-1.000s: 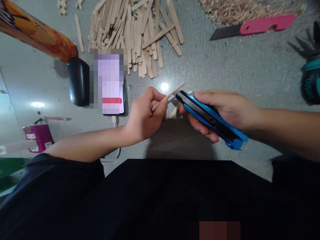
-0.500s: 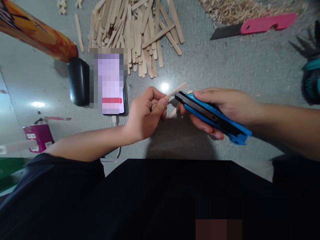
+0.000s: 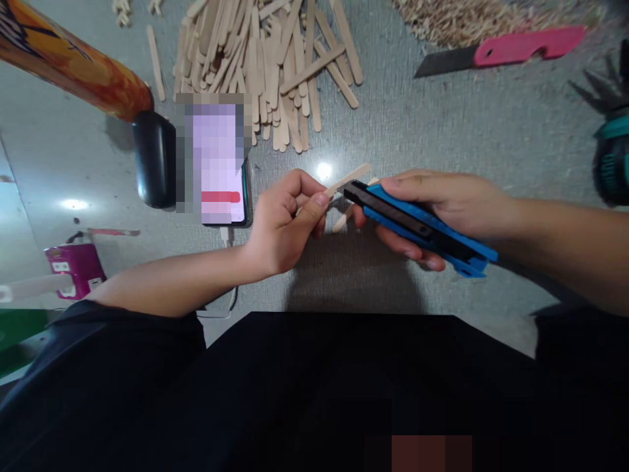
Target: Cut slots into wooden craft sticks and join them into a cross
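Observation:
My left hand (image 3: pixel 295 219) pinches a wooden craft stick (image 3: pixel 351 177) between thumb and fingers, its free end pointing up and to the right. My right hand (image 3: pixel 432 203) is closed around a blue and black utility knife (image 3: pixel 420 223). The knife's tip lies right at the craft stick, close to my left thumb; whether the blade cuts into the wood I cannot tell. Another stick (image 3: pixel 343 219) shows partly below the knife tip, mostly hidden by the knife and my right fingers.
A heap of craft sticks (image 3: pixel 275 72) lies beyond my hands. Left of it are a phone (image 3: pixel 216 170) on a cable, a black case (image 3: pixel 153 160) and an orange can (image 3: pixel 83 65). A pink-handled blade (image 3: pixel 525 49) rests by wood shavings (image 3: pixel 457 23) at the upper right.
The craft stick's free end has shifted slightly to the right. The utility knife has tilted a little flatter, its rear end moving up and right. Both hands keep their hold.

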{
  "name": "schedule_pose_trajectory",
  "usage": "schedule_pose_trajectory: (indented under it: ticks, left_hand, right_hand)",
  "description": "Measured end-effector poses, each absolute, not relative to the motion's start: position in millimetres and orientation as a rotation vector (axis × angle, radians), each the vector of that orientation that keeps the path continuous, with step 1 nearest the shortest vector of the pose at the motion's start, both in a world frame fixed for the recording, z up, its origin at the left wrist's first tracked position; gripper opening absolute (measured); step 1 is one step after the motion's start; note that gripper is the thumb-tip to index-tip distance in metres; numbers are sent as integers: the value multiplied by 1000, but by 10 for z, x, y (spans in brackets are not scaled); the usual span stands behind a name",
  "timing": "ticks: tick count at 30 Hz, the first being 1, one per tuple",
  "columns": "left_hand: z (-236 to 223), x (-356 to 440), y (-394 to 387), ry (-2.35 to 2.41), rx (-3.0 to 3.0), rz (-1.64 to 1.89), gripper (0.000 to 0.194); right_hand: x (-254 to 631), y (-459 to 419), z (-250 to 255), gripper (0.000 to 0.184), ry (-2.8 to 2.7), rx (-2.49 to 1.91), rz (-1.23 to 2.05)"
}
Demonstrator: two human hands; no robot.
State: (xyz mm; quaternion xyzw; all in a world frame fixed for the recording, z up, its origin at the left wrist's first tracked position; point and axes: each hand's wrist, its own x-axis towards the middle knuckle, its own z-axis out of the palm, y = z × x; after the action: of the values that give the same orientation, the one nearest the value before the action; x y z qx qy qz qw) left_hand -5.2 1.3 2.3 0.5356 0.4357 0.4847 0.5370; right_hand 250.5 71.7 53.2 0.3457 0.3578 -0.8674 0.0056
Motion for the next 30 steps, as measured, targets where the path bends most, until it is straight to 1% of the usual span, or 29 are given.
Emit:
schedule_pose_trajectory:
  ticks: [7, 11, 17, 22, 30]
  left_hand:
    - [16, -47, 32, 1055, 1271, 1180, 35]
    - [-1, -62, 55, 1104, 1287, 1157, 40]
    - [-47, -48, 36, 1187, 1392, 1174, 43]
    - [-19, -31, 24, 1210, 1390, 1175, 45]
    - [-19, -27, -8, 1175, 1423, 1168, 38]
  right_hand:
    - [2489, 748, 556, 46, 1157, 1031, -2682]
    - [2498, 746, 564, 42, 1128, 934, -2642]
    - [2483, 714, 522, 49, 1160, 1006, -2780]
    - [2474, 673, 496, 49, 1186, 1100, -2781]
    - [2462, 679, 517, 48, 1221, 1106, -2751]
